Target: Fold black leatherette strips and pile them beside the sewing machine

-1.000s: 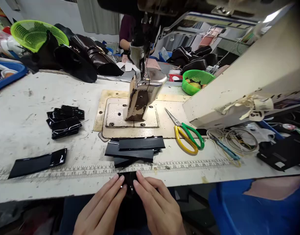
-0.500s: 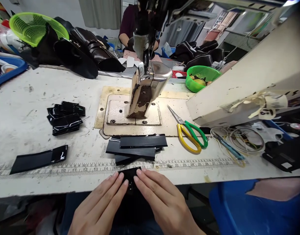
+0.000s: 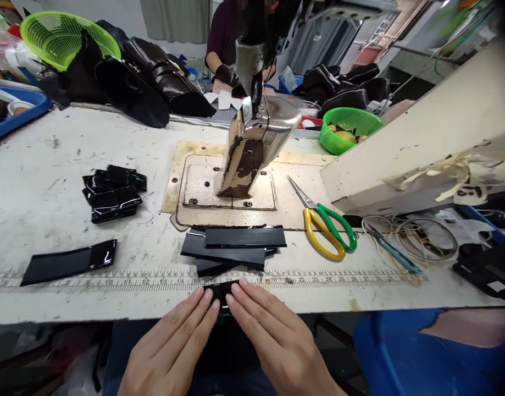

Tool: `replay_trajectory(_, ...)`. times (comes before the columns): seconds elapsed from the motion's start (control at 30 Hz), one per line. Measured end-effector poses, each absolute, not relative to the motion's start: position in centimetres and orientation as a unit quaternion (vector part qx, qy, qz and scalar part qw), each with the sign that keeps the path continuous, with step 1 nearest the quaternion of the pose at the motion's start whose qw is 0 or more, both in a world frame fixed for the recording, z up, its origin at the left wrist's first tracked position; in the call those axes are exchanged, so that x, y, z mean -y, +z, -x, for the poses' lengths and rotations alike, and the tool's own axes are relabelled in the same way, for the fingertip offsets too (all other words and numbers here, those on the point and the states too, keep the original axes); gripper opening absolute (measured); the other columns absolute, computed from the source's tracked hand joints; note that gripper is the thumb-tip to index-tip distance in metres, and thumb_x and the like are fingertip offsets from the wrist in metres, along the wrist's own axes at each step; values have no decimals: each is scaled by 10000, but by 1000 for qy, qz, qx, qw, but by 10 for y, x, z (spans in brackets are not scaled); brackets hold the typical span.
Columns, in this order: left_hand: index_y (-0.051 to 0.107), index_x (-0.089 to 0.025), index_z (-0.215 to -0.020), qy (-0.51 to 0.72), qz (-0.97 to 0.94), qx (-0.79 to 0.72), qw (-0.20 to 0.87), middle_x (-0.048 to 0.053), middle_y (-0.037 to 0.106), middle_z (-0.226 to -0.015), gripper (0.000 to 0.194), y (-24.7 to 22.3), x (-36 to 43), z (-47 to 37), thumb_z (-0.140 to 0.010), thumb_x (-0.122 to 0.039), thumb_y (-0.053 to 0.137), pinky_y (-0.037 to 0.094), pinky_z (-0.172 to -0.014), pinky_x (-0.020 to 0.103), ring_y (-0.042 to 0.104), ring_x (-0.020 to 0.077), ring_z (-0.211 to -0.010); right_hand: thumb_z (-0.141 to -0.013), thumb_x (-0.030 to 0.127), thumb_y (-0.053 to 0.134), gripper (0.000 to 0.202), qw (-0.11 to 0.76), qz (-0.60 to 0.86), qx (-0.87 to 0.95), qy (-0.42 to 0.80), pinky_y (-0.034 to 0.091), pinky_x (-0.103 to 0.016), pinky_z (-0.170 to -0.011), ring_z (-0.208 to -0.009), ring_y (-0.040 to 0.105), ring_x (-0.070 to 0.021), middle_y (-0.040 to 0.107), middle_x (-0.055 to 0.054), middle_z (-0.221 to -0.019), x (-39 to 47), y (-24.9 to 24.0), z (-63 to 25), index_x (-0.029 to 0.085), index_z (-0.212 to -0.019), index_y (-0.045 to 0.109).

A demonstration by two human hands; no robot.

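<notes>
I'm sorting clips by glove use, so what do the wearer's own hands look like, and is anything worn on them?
The left hand and right hand look bare: no glove, ring or visible marking. The fingers look slim. No cuff or sleeve shows; the forearms run out of frame, so what covers them cannot be told.

On the table point(image 3: 50, 165), the strips point(image 3: 244, 237) lie before the machine post point(image 3: 244, 165), the scissors point(image 3: 324, 218) to their right, cords point(image 3: 403, 247) farther right. Left lie a stack point(image 3: 116, 202) and, before it, a lone strip point(image 3: 71, 261). Farther back, right of the post, stands a bowl point(image 3: 345, 144).
</notes>
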State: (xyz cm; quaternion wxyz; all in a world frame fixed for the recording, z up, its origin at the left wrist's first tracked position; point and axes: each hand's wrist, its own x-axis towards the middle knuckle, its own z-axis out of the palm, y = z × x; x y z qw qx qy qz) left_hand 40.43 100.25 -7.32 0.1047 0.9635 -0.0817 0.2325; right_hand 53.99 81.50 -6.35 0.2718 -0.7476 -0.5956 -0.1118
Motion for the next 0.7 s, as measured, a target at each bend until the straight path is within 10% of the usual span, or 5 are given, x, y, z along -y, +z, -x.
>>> replay_trajectory(0.47, 570, -11, -1357, 206, -973, 48, -89, 202, 631, -1371, 445, -79, -967, -400, -993, -176, 374, 195, -1261, 449, 600, 281, -1287, -993, 71, 352, 417, 152, 773, 589, -180, 496, -356, -1104, -1298, 598, -278, 653, -182, -1342, -823, -62, -519, 23, -1261, 668)
replay_trajectory(0.7, 611, 23, -1297, 263, -960, 33, -88, 227, 647, -1337, 453, -82, -963, -410, -903, -140, 458, 344, -1143, 404, 646, 285, -1181, -1003, 68, 299, 454, 150, 789, 562, -200, 341, -379, -1167, -1226, 627, -234, 672, -130, -1335, -827, -73, -510, 60, -1262, 672)
